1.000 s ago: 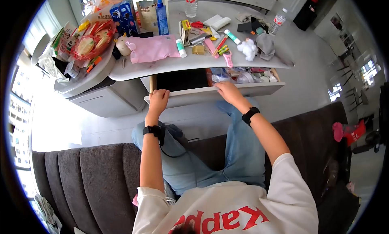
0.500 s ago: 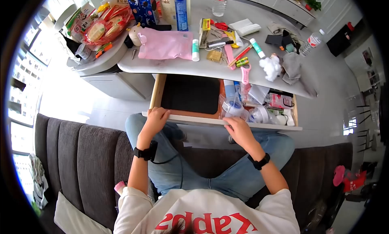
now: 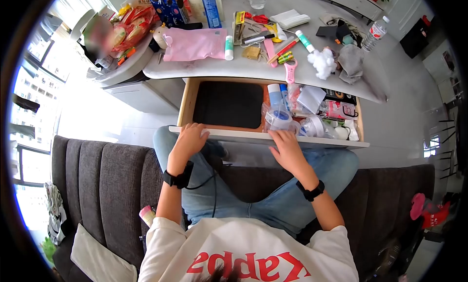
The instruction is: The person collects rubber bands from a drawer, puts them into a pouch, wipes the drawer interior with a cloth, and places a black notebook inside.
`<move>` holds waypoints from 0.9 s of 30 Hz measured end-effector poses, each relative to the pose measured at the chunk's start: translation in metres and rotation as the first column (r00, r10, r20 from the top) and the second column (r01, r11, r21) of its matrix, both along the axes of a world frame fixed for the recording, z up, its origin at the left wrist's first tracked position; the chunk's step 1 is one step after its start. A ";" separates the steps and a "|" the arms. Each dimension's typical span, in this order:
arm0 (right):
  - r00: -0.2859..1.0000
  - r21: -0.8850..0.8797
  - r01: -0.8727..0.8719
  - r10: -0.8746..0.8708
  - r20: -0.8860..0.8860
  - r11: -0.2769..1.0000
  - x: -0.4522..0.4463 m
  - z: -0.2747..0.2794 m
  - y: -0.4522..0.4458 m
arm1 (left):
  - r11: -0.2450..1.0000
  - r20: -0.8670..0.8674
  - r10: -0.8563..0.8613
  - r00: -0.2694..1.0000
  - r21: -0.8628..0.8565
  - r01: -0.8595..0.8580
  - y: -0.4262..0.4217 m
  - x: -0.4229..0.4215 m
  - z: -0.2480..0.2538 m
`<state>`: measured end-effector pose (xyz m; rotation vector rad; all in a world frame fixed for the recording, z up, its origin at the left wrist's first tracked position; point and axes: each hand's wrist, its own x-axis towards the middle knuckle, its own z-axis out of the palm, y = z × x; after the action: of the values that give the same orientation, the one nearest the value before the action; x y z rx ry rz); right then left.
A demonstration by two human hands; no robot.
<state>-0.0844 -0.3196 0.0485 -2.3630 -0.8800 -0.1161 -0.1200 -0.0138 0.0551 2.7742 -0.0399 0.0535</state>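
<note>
My left hand (image 3: 191, 138) curls its fingers over the top edge of the white drawer front (image 3: 234, 134), left of its middle. Further right, the fingers of my right hand (image 3: 288, 150) hook over the same edge. The drawer stands pulled out from under the tabletop, above my knees. In its left half lies a flat black rectangular item (image 3: 228, 104). The right half is crowded: a clear plastic bag with a blue-and-white round item (image 3: 280, 119), a clear container with a white lid (image 3: 314, 126), a white square piece (image 3: 311, 98) and a pink package (image 3: 338, 109).
On the table (image 3: 195, 70) lie a pink pouch (image 3: 195, 44), a glue stick (image 3: 228, 48), a padlock (image 3: 251, 52), pink scissors (image 3: 290, 70), white fluff (image 3: 321, 64) and a grey cloth (image 3: 350, 63). A water bottle (image 3: 375, 34) stands at right. A dark sofa (image 3: 122, 184) surrounds me.
The drawer sits slightly further out from the table, with both hands still on its front edge. My view has shifted a little, so the tabletop appears higher.
</note>
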 end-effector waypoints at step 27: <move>-0.076 -0.466 0.382 -0.475 -0.877 0.798 -0.150 -0.015 -0.222 | 0.883 -0.704 -0.468 0.534 -0.355 0.307 -0.039 0.108 -0.038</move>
<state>-0.2343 -0.5418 0.0338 -1.9136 0.6526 1.2165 -0.0120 -0.0525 0.0169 2.2834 -0.4087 -1.2014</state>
